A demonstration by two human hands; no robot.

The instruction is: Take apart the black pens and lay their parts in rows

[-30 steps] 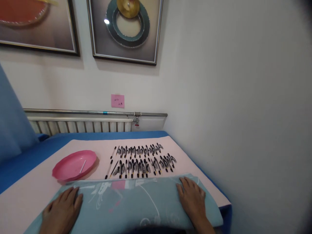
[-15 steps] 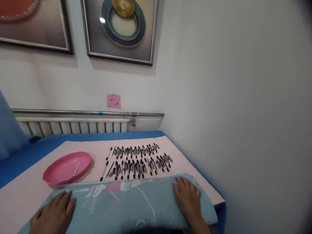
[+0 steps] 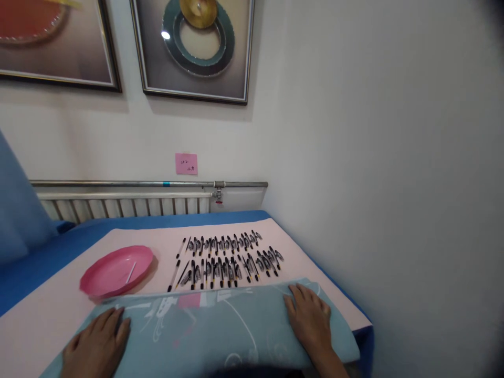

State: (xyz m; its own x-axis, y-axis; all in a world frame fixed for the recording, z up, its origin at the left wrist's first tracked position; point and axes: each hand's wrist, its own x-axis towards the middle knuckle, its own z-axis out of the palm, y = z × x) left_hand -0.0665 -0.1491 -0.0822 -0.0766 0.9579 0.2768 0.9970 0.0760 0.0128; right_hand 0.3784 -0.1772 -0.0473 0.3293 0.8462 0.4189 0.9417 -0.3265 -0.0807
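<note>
A folded light-blue cloth (image 3: 205,331) with white line drawings and a pink patch lies along the near side of the table. My left hand (image 3: 96,341) rests flat on its left end, fingers stretched out. On the right end lies my right hand (image 3: 311,317), palm down and fingers extended. Neither hand holds anything. Just beyond the cloth, black-capped pens (image 3: 214,273) and their parts are laid out in two rows. To the left of the pens sits a pink plate (image 3: 106,270) with a thin white stick (image 3: 131,273) in it.
Pink paper (image 3: 35,315) covers the blue tablecloth (image 3: 220,216). A white wall (image 3: 374,184) runs close along the right side. Behind the table are a radiator (image 3: 118,207) and a pipe (image 3: 98,184). Blue fabric (image 3: 19,205) hangs at the left.
The whole view has shifted slightly, so things appear a little farther right. Both hands stay flat on the cloth; the pens and plate keep their places.
</note>
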